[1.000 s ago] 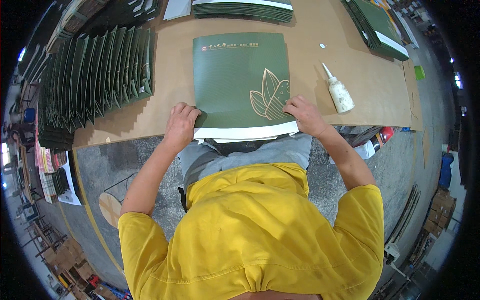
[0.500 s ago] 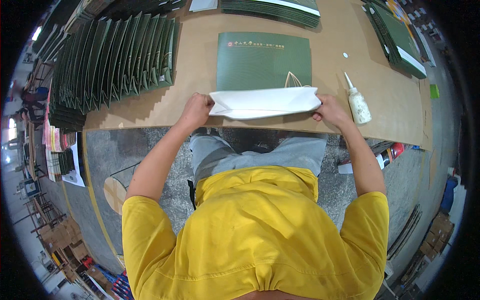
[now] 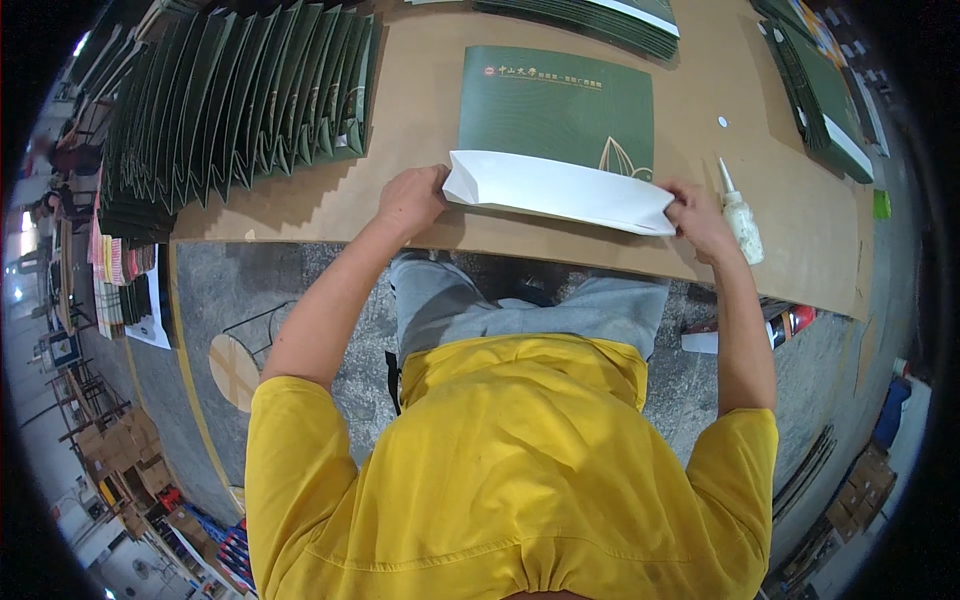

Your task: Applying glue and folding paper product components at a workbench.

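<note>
A flat green paper bag (image 3: 560, 110) lies on the brown-covered table in front of me. It has pale printing near its top and a gold line drawing at its lower right. Along its near end, the white inner side of the folded bottom (image 3: 560, 190) faces up, its two ends creased into pockets. My left hand (image 3: 414, 198) is closed on the left end of this fold. At the right end, my right hand (image 3: 700, 218) pinches the corner, its fingertips partly hidden by the paper. Just beyond that hand lies a clear squeeze bottle (image 3: 742, 230) with a pointed nozzle and whitish contents.
Many green folded bags (image 3: 250, 100) stand in a row at the left. Flat green stacks lie at the far side (image 3: 590, 25) and far right (image 3: 830, 115). A small white disc (image 3: 723, 122) lies on the table (image 3: 420, 95). A round stool (image 3: 233, 372) stands on the floor.
The view has shifted a little, so the table appears turned. The white fold now slopes down to the right, its right end nearer me. Both hands still grip its ends.
</note>
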`<action>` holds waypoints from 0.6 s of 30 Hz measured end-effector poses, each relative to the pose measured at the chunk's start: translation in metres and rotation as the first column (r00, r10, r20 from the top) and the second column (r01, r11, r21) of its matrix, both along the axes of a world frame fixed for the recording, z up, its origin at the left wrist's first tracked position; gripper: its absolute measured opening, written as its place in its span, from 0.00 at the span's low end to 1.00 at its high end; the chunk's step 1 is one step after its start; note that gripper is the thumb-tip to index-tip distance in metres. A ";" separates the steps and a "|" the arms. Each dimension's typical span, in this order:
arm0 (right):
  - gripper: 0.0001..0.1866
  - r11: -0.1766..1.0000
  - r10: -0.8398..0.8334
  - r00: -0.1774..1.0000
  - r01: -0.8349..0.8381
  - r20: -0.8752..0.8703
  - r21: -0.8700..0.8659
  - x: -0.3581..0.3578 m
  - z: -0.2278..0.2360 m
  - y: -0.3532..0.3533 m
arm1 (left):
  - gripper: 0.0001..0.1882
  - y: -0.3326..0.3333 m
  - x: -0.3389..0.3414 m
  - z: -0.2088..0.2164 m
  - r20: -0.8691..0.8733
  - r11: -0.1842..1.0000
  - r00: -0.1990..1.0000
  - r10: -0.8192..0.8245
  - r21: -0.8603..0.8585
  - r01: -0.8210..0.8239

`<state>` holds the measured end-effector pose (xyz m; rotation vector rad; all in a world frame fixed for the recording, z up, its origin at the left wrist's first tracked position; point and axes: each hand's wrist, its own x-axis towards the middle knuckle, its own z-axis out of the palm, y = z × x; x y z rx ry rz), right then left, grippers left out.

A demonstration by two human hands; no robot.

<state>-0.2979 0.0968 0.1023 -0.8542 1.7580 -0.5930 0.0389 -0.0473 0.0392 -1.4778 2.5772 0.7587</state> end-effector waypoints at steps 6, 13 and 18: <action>0.10 0.559 0.192 0.866 -0.483 -0.462 -0.674 0.087 0.033 -0.057 | 0.15 0.005 0.000 0.003 0.015 1.000 1.000 0.016 -0.024 -0.016; 0.09 0.411 0.607 0.378 -0.902 -0.699 -0.131 0.159 -0.035 -0.101 | 0.10 0.014 0.000 -0.002 -0.021 0.996 1.000 0.016 -0.084 -0.017; 0.09 0.332 0.550 0.345 -0.926 -0.761 -0.180 0.170 -0.044 -0.093 | 0.08 0.018 0.020 -0.012 -0.536 0.971 0.812 0.230 0.184 -0.154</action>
